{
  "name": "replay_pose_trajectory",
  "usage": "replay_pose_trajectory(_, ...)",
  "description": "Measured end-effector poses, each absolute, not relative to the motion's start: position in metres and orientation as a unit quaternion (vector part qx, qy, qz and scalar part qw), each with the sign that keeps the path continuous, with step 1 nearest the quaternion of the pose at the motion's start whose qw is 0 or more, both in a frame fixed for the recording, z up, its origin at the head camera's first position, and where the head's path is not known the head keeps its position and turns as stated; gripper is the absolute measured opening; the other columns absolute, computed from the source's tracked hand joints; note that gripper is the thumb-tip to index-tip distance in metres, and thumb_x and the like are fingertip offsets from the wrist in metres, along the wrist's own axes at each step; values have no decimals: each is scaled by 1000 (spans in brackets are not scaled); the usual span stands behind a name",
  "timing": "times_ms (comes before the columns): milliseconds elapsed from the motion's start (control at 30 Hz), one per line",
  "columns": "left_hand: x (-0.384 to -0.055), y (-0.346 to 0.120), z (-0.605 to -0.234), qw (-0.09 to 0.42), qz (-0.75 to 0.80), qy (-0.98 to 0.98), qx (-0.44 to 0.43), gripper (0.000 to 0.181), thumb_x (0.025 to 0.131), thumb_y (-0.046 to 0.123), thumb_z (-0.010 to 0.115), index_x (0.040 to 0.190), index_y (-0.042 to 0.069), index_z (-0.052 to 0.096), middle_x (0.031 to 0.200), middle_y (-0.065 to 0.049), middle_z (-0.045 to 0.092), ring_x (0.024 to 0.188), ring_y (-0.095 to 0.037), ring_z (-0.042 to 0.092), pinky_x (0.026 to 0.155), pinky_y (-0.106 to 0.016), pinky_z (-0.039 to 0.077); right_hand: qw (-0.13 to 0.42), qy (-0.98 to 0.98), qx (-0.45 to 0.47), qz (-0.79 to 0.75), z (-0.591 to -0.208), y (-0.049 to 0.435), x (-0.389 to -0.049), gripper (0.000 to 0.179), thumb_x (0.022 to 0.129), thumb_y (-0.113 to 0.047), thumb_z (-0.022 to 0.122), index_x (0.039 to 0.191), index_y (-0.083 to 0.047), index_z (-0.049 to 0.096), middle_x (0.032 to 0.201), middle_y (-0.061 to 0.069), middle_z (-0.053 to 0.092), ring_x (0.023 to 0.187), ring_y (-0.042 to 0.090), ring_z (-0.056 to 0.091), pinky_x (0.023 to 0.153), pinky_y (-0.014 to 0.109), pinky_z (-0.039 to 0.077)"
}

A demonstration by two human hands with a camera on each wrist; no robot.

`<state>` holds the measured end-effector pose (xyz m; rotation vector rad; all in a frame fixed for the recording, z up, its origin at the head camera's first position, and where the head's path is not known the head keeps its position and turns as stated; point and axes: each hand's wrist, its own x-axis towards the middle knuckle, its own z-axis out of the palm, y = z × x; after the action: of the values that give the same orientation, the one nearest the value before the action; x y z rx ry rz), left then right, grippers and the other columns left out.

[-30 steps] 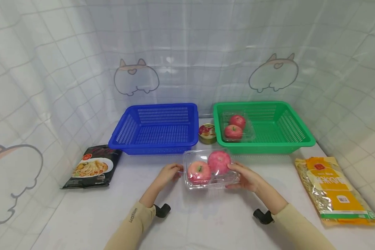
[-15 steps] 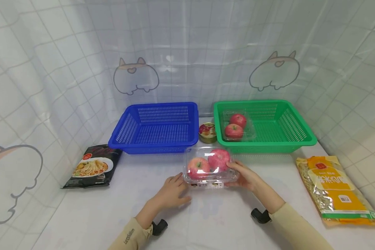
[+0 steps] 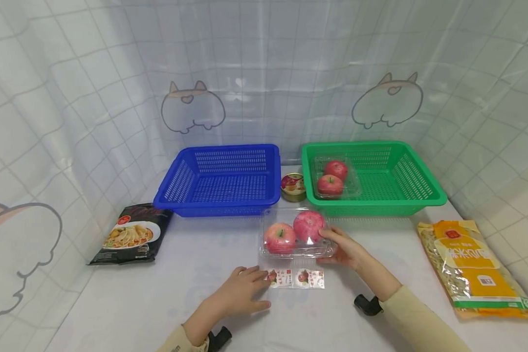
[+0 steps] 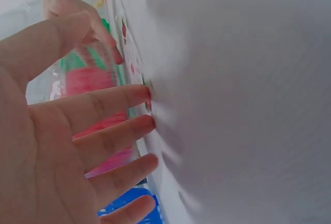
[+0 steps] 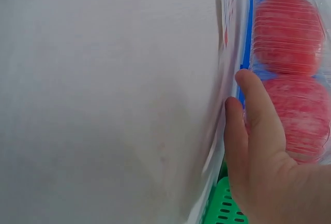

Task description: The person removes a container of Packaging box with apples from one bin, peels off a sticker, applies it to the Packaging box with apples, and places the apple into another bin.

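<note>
A clear plastic box with two apples [image 3: 280, 238] is in the middle of the head view. My right hand [image 3: 345, 249] grips its right end, and in the right wrist view the same hand [image 5: 264, 146] lies against the ridged wall. In front of the box a strip of apple-printed labels [image 3: 296, 278] lies flat on the white table. My left hand [image 3: 243, 292] reaches to the strip's left end, fingertips at its edge. The left wrist view shows that hand [image 4: 77, 131] with fingers straight and spread, the box behind it.
At the back stand a blue basket [image 3: 226, 210] and a green basket [image 3: 378, 208] holding another apple box [image 3: 330, 186]. A round tin [image 3: 293, 187] sits between them. A black noodle packet [image 3: 129, 234] lies left, a yellow packet [image 3: 475, 269] right.
My left hand has left the box's left side and come nearer to me. The label strip, first out of sight, then partly behind the box, now lies in front of it. My right hand keeps its grip.
</note>
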<state>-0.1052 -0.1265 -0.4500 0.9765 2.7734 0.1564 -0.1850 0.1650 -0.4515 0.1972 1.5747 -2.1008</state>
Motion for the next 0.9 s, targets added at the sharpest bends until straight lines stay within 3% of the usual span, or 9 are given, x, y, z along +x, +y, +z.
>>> replay_pose_trajectory(167, -94, -129, -447, 100, 65, 938, 326, 50, 85, 51, 56, 123, 20, 61, 131, -2, 53, 122, -20, 46, 97, -46, 35, 245, 591, 77, -765, -451, 163, -182, 82, 87, -27, 56, 146, -4, 4, 134, 22, 27, 109, 33, 45, 85, 55, 46)
replay_pose_trajectory(400, -91, -132, -447, 78, 68, 937, 333, 47, 85, 50, 56, 120, 19, 63, 127, -2, 55, 119, -18, 48, 94, -42, 37, 235, 631, 69, -736, -447, 158, -180, 94, 84, -37, 62, 146, -1, 1, 145, 27, 11, 128, 49, 21, 85, 52, 47)
replay_pose_trajectory(600, -93, -130, -442, 78, 76, 935, 338, 46, 86, 49, 56, 119, 18, 64, 125, -2, 57, 118, -18, 49, 94, -41, 37, 211, 687, 61, -693, -442, 157, -178, 85, 87, -36, 56, 144, 4, 7, 140, 29, 25, 121, 47, 36, 83, 49, 49)
replay_pose_trajectory(900, -96, -129, -446, 73, 84, 935, 338, 40, 86, 48, 57, 112, 19, 67, 120, -1, 59, 114, -19, 51, 92, -43, 39, 191, 737, 65, -645, -444, 160, -177, 74, 88, -32, 55, 140, 10, 23, 130, 30, 41, 103, 34, 53, 73, 42, 54)
